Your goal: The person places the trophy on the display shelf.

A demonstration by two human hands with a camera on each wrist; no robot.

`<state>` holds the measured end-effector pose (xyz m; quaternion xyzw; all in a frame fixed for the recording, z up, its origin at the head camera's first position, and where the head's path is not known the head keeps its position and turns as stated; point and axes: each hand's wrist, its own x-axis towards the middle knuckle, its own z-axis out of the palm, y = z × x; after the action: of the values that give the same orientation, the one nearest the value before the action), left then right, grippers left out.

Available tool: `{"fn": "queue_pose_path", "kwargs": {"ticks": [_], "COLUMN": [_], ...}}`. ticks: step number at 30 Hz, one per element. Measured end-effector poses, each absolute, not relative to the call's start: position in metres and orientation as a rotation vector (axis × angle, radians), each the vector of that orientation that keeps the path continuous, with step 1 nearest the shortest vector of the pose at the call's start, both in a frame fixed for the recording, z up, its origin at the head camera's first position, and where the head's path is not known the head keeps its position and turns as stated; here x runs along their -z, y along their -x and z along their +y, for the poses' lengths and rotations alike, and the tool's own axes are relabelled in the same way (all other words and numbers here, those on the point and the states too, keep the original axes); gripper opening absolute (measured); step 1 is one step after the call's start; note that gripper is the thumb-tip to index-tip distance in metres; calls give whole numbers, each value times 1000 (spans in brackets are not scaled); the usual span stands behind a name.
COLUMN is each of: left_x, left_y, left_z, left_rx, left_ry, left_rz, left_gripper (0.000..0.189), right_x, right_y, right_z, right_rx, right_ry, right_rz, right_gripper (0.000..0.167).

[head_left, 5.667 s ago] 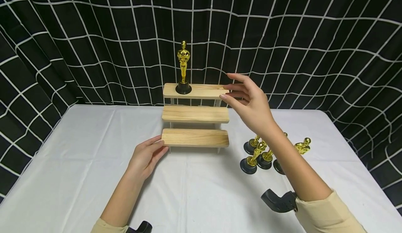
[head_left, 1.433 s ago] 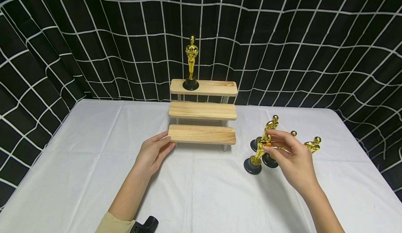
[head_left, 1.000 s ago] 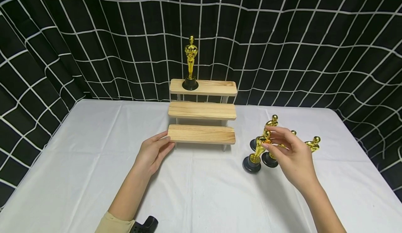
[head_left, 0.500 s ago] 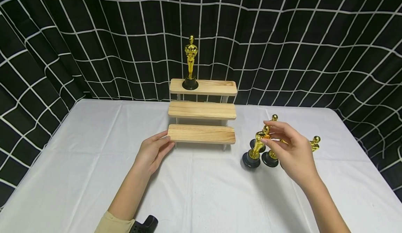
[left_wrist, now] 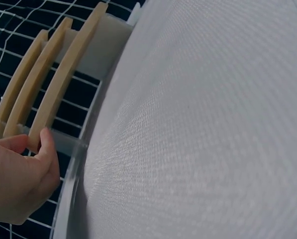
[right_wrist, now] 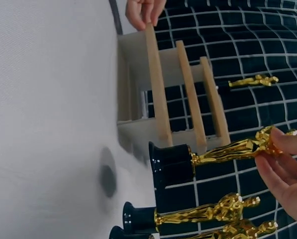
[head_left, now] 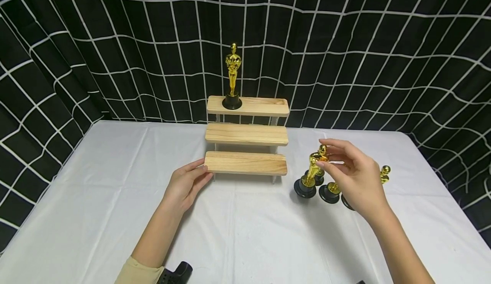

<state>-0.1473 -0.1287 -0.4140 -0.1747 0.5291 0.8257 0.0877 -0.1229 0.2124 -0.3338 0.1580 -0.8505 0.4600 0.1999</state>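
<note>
My right hand (head_left: 356, 179) pinches a gold trophy statuette (head_left: 312, 169) with a black round base by its upper body. In the right wrist view this held statuette (right_wrist: 228, 153) hangs off the cloth, its shadow below the base. My left hand (head_left: 184, 186) grips the left end of the lowest board (head_left: 245, 163) of a three-tier wooden display stand; in the left wrist view thumb and fingers pinch that board end (left_wrist: 41, 122). Another gold statuette (head_left: 232, 69) stands upright toward the left of the top board (head_left: 264, 105). The middle board (head_left: 246, 134) bears nothing.
Several more statuettes (head_left: 330, 193) stand right of the stand, partly hidden behind my right hand and the held one. A white cloth covers the table (head_left: 115, 216). Behind hangs a black curtain (head_left: 345, 71) with white grid lines.
My right hand went from the top board to the statuettes, took one by its upper body, and has raised it, moving slightly left. My left hand keeps its hold on the lowest board.
</note>
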Motion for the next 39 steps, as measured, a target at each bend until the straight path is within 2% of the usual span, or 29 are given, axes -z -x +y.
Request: {"fn": "queue_pose_path", "kwargs": {"ticks": [39], "left_x": [414], "left_y": [147], "left_z": [-127], "left_rx": [-2457], "left_ry": [513], "left_rz": [1576], "left_gripper": [49], "right_x": [296], "right_y": [146], "right_z": [198], "right_rx": [-1251], "right_ry": [-430], "right_rz": [-2437], "right_gripper": [46]}}
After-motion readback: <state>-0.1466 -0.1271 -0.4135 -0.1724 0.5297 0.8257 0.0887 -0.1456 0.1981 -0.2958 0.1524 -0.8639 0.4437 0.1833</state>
